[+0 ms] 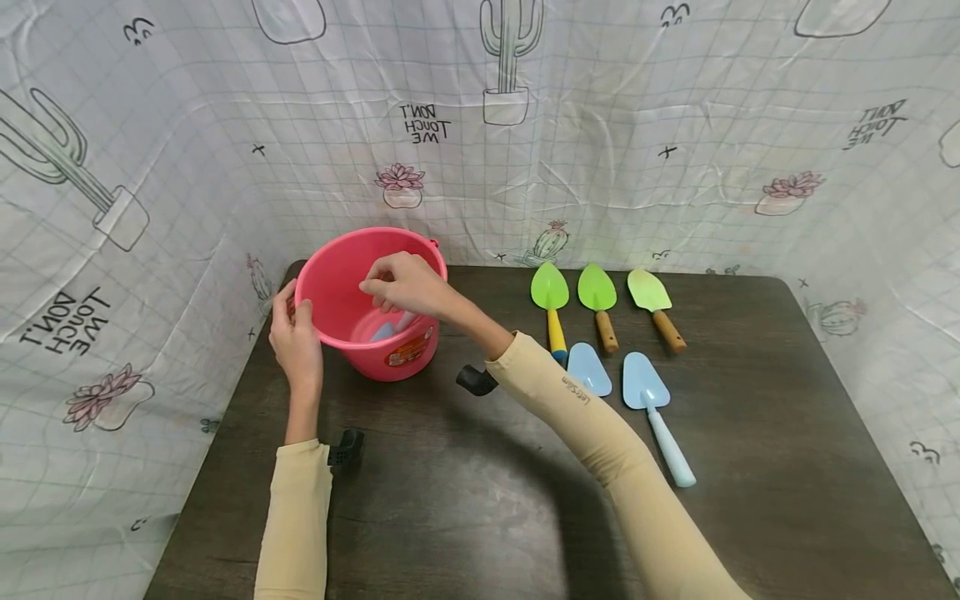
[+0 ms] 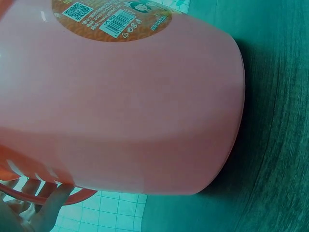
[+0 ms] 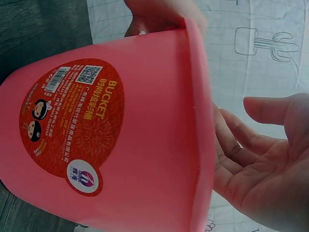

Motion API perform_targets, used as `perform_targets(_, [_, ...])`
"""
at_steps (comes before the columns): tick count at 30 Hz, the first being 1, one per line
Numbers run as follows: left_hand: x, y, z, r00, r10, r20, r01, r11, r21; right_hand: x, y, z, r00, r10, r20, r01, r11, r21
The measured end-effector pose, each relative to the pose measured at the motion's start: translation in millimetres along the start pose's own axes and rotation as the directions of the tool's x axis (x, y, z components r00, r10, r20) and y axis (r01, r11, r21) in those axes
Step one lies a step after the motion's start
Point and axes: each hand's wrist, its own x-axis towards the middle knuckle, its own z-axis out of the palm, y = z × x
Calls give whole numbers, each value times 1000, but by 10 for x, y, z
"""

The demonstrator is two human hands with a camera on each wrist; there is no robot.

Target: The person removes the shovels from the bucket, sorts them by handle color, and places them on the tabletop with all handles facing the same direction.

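Observation:
A pink bucket stands at the back left of the table. My left hand grips its rim on the left side; part of that hand also shows in the right wrist view. Over the bucket's mouth is my right hand, its fingers loosely bent. In the right wrist view the thumb stands apart from the fingers, with nothing between them. Inside the bucket lies a trowel with a blue blade and a pale handle, partly hidden by the bucket wall and right hand.
Several trowels lie to the right: a green one with a yellow handle, two green ones with wooden handles, a light blue one, and another blue blade partly behind the right sleeve. A patterned cloth surrounds the table.

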Motion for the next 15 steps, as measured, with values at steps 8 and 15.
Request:
perform_targets(8, [4, -6, 2, 1000, 1, 4, -1, 1000, -10, 89, 43, 48, 1000, 5, -1, -5, 998, -67])
perform_targets(15, [11, 2, -3, 1000, 4, 7, -4, 1000, -9, 144, 92, 96, 1000, -13, -23, 10, 992, -122])
